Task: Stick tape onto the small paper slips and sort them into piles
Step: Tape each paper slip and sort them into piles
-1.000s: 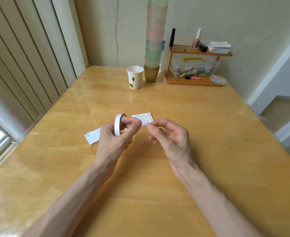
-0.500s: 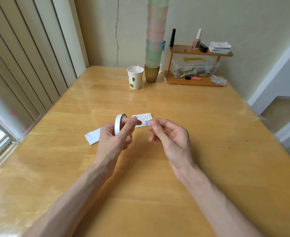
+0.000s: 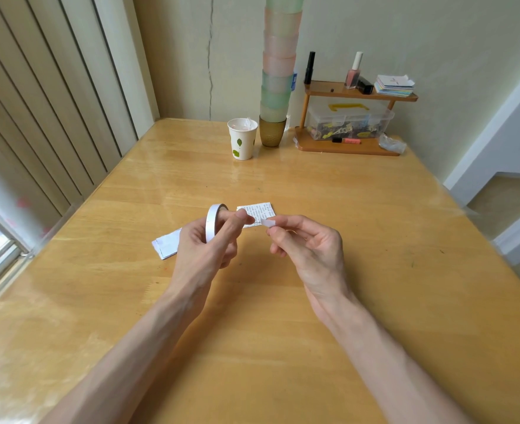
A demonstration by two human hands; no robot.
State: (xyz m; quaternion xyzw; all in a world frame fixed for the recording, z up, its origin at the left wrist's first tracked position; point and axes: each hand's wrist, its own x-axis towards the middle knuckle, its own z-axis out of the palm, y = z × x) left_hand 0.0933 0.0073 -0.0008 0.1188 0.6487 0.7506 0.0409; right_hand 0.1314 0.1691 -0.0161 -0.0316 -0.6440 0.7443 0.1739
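Grip check: left hand (image 3: 205, 249) clamped round roll (image 3: 213, 221), roll on edge, above table (image 3: 375, 270) middle. Likewise right hand (image 3: 310, 249), pinching tape strip (image 3: 267, 223) at fingertips, near left thumb tip. Printed slip (image 3: 257, 212) flat on table just behind both hands. White slips (image 3: 166, 246) left of left hand, part hidden. Paper cup (image 3: 242, 142) and shelf (image 3: 344, 148) near far edge.

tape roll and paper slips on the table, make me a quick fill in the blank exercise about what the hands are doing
1. The left hand grips a ___ tape roll.
2. The right hand pinches a short strip of ___.
3. The printed slip lies flat on the ___.

Missing words: white; tape; table.
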